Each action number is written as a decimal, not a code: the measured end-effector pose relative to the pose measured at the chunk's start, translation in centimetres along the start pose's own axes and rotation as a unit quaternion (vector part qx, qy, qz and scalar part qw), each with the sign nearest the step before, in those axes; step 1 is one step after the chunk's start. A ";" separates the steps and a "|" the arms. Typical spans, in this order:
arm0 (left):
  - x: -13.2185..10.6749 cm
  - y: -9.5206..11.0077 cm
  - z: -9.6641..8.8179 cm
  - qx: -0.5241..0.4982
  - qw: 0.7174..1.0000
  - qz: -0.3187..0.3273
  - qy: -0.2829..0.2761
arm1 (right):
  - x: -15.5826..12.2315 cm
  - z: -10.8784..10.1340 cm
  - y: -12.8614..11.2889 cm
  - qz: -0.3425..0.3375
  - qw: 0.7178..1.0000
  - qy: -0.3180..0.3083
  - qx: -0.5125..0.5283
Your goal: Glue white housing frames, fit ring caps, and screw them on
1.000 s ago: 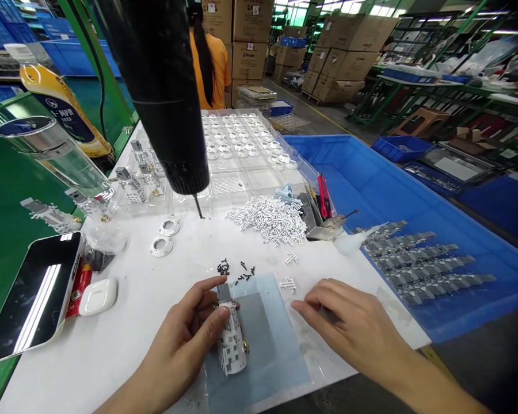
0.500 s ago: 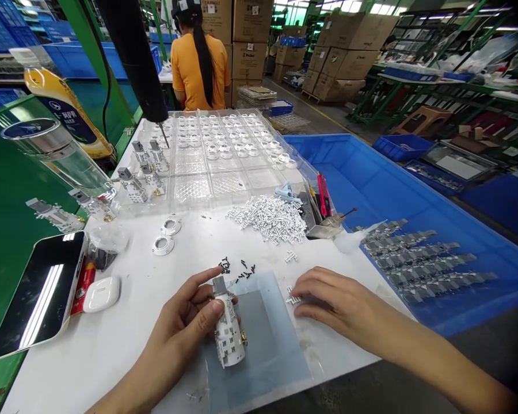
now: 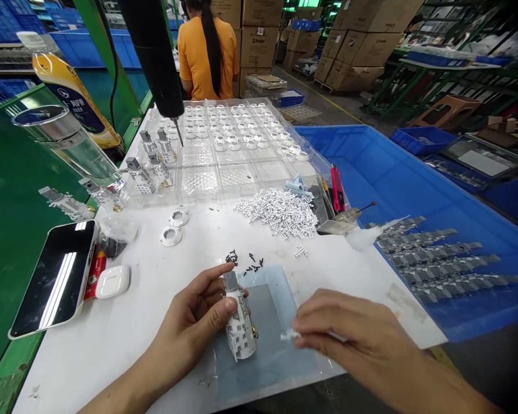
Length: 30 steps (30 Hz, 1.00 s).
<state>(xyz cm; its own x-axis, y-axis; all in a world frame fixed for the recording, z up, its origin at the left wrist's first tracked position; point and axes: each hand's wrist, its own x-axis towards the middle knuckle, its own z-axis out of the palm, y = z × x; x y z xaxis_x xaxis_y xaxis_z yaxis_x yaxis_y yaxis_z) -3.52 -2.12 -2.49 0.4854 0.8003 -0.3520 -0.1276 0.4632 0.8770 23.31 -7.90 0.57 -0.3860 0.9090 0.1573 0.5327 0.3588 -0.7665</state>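
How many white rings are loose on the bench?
2: one white ring by the clear tray, another white ring just in front of it; similar ones fill the tray.

Stacked cardboard cartons (image 3: 369,43) flank a factory aisle, its grey floor (image 3: 296,98) marked by a yellow line (image 3: 323,98), with green steel racks (image 3: 392,98) on the right and blue crates (image 3: 8,17) shelved far left.

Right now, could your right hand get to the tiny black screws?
Probably yes: the right hand is close to the black screws, and only the blue-grey mat lies between them. It seems to be pinching a small white piece.
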 end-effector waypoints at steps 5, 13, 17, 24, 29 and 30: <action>-0.1 -0.1 -0.1 0.037 0.999 0.023 0.013 | 0.9 3.2 -1.9 -0.066 0.994 0.028 0.086; 0.0 0.2 0.1 0.047 0.998 0.047 -0.009 | 1.2 4.7 -0.8 -0.063 0.993 0.031 0.097; -0.1 0.1 0.1 0.044 0.998 0.047 -0.021 | 1.2 4.8 -0.7 -0.042 0.993 0.031 0.103; 0.0 -0.1 0.0 0.028 0.997 0.061 -0.032 | 1.2 4.9 -0.9 -0.007 0.994 0.017 0.110; -0.2 -0.2 -0.1 0.022 0.997 0.064 -0.043 | 1.6 5.2 -0.9 0.131 0.982 0.019 0.138; -0.3 -0.2 -0.1 0.020 0.997 0.064 -0.042 | 1.8 5.3 -1.0 0.174 0.973 0.016 0.152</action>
<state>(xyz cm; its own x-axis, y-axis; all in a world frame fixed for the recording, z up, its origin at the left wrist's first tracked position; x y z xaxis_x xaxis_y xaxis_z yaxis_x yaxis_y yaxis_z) -3.72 -2.39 -2.62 0.5384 0.8164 -0.2087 -0.1589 0.3416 0.9263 18.15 -7.77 -1.68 -0.1958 0.9722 -0.1283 0.3767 -0.0462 -0.9252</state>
